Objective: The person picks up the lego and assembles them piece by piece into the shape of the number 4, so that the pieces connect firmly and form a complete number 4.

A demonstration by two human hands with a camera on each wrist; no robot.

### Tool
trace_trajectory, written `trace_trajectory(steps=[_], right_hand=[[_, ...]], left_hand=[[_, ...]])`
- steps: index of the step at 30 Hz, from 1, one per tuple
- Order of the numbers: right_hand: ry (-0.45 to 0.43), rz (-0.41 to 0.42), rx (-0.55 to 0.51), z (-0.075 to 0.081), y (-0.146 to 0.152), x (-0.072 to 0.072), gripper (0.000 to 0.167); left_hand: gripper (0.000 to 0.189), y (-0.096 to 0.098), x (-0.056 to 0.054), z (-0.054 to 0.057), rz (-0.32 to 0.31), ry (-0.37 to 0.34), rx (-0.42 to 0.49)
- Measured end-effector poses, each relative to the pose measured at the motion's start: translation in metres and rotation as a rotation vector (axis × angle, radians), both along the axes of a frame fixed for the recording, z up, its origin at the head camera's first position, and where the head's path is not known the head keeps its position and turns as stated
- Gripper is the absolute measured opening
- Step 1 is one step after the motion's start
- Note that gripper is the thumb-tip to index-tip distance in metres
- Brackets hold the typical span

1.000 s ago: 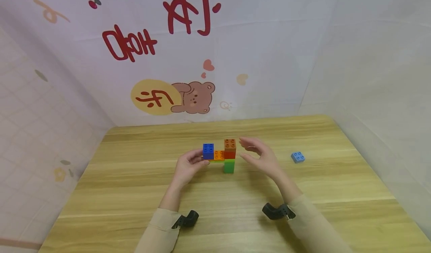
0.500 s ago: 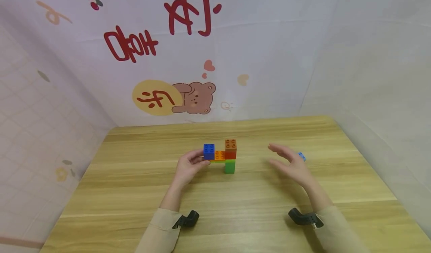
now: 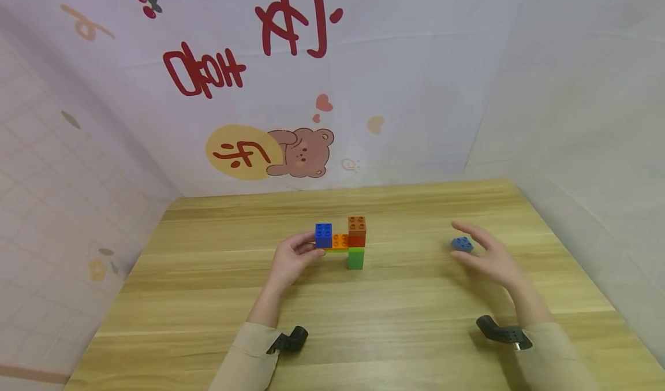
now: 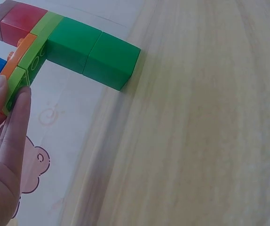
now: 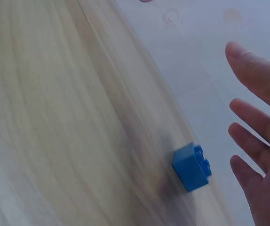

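My left hand (image 3: 292, 260) pinches the left end of a toy brick build, thumb on one side and fingers on the other. A green column (image 4: 93, 52) of two bricks stands on the table under a light green plate (image 4: 31, 54). On that plate lies an orange plate (image 3: 340, 241) with a dark blue brick (image 3: 323, 235) at its left end. A red brick (image 4: 23, 22) topped by a brown brick (image 3: 357, 224) rises above the column. Farther right, my right hand (image 3: 490, 259) hovers with spread fingers beside a loose blue brick (image 5: 190, 167), apart from it.
The wooden table (image 3: 363, 333) ends at the back against a white printed cloth (image 3: 415, 119). A similar cloth hangs along each side. Both wrists carry a black camera mount (image 3: 503, 331).
My right hand has moved right, away from the brick build and over to the loose blue brick. My left hand has kept its hold in the same place.
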State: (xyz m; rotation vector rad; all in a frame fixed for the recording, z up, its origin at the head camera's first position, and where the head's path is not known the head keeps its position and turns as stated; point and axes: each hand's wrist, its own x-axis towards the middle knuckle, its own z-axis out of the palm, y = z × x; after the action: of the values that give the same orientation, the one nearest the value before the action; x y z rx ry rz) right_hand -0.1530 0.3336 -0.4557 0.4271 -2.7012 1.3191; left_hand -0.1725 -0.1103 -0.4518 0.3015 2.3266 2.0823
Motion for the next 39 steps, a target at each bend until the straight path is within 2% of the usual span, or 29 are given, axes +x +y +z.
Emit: trace_trajectory(steps=[13,23,31,39], right_hand=[[-0.037,0.050,0.002,-0.013,0.024,-0.007,0.073],[-0.085,0.033,0.040,-0.021,0.034,-0.012,0.075],[-0.133,0.018,0.064,-0.026,0.037,-0.017,0.077],[-0.116,0.025,0.058,-0.029,0.039,-0.019,0.070]], left_hand=[[0.038,0.000,-0.001,-0.002,0.002,0.004,0.000],[0.039,0.000,-0.001,-0.002,-0.007,0.022,-0.001],[0.038,-0.001,0.000,-0.004,-0.019,0.077,-0.015],[0.039,0.000,0.000,0.000,-0.011,0.020,-0.008]])
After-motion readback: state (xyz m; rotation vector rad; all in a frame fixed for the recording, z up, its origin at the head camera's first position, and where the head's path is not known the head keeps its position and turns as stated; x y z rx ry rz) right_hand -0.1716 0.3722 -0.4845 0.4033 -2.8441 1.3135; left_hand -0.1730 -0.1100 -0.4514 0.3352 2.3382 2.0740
